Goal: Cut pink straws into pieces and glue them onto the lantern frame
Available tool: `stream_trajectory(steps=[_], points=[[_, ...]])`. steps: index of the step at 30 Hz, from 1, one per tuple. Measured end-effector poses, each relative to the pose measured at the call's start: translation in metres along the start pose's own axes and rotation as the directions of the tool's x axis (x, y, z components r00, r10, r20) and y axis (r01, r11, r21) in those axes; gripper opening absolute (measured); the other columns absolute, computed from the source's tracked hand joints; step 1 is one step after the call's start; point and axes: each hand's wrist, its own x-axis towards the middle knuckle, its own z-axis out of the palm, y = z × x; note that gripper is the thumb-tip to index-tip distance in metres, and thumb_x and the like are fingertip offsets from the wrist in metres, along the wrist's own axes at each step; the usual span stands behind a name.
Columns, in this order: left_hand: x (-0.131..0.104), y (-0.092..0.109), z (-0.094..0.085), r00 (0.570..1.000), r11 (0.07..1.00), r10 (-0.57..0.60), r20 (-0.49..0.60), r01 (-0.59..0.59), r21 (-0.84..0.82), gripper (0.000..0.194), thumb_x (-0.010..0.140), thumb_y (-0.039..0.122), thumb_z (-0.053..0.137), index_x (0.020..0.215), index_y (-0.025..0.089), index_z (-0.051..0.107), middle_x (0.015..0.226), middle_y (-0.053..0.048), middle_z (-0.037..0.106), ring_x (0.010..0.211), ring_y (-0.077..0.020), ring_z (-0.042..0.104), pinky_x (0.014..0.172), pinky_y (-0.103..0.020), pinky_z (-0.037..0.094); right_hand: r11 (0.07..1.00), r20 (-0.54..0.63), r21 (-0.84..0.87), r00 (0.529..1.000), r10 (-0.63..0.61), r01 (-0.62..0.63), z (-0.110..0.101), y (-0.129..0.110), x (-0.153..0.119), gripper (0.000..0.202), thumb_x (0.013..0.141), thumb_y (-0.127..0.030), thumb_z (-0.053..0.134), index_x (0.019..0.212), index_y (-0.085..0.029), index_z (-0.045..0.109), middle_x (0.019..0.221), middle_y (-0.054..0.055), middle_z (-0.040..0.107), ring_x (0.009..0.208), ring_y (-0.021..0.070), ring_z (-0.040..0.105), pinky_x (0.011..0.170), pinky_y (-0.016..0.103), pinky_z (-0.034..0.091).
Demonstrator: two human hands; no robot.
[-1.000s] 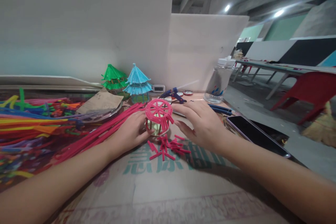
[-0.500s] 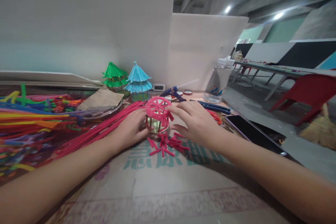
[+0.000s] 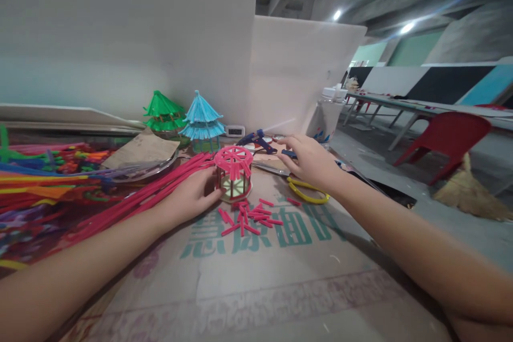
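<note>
A small round pavilion model (image 3: 234,173) with a pink wheel-shaped top, brown posts and a pale base stands upright on the cardboard. My left hand (image 3: 196,192) grips its left side low down, thumb at the base and fingers partly hidden behind it. Above the yellow-handled scissors (image 3: 306,191), my right hand (image 3: 306,160) is open with fingers curved and apart, nothing seen in it. The dark blue glue gun (image 3: 260,140) lies just left of its fingertips. Short cut pink pipe cleaner pieces (image 3: 250,216) are scattered before the model.
Long pink pipe cleaners (image 3: 148,195) and a multicoloured heap of them (image 3: 44,187) cover the left. Finished green (image 3: 164,112) and blue (image 3: 202,123) pavilions stand at the back. A clear water bottle (image 3: 323,117) is behind my right hand; a red chair (image 3: 444,136) stands beyond.
My right hand has left the pink model and moved right, towards the glue gun and scissors. The yellow scissors handles now show. My left hand stays at the model; the view has shifted slightly.
</note>
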Motion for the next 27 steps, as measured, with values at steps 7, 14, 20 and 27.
stream_trajectory(steps=[7, 14, 20, 27], points=[[-0.001, -0.004, 0.002, 0.999, 1.000, -0.007, -0.032, 0.006, -0.003, 0.026, 0.092, 0.035, 0.057, 0.114, 0.020, 0.060, 0.111, -0.009, 0.071, 0.101, -0.0268, 0.068, 0.089, -0.038, 0.054, 0.988, 0.178, -0.012, 0.972, 0.151, -0.151, 0.018, 0.026, -0.006, 0.035, 0.098, -0.029, 0.054, 0.127, -0.013, 0.063, 0.131, 0.017, 0.066, 0.123, 0.0317, 0.060, 0.103, 0.043, 0.045], [-0.001, -0.004, 0.004, 0.998, 0.999, -0.041, -0.039, 0.040, -0.010, 0.026, 0.089, 0.031, 0.059, 0.112, 0.019, 0.062, 0.104, -0.009, 0.071, 0.097, -0.0267, 0.068, 0.088, -0.040, 0.055, 0.926, 0.392, 0.099, 0.870, 0.300, -0.364, 0.042, 0.037, 0.016, 0.053, 0.094, -0.037, 0.058, 0.142, -0.016, 0.054, 0.134, 0.016, 0.066, 0.118, 0.0291, 0.064, 0.097, 0.035, 0.048], [0.000, -0.003, 0.003, 0.999, 0.999, -0.038, -0.033, 0.037, -0.031, 0.023, 0.089, 0.031, 0.059, 0.109, 0.019, 0.062, 0.103, -0.009, 0.071, 0.095, -0.0260, 0.068, 0.085, -0.039, 0.054, 0.904, 0.421, 0.102, 0.841, 0.339, -0.415, 0.083, 0.042, 0.059, 0.059, 0.087, -0.049, 0.070, 0.133, -0.014, 0.059, 0.125, 0.020, 0.069, 0.103, 0.0300, 0.069, 0.084, 0.032, 0.050], [-0.001, -0.005, 0.003, 0.999, 0.999, -0.033, -0.018, 0.033, 0.001, 0.019, 0.091, 0.032, 0.057, 0.105, 0.020, 0.060, 0.099, -0.007, 0.069, 0.087, -0.0241, 0.066, 0.078, -0.036, 0.052, 0.873, 0.374, 0.192, 0.856, 0.358, -0.449, 0.117, 0.037, 0.073, 0.042, 0.090, -0.035, 0.066, 0.124, -0.011, 0.061, 0.119, 0.019, 0.072, 0.100, 0.0256, 0.070, 0.082, 0.030, 0.050]])
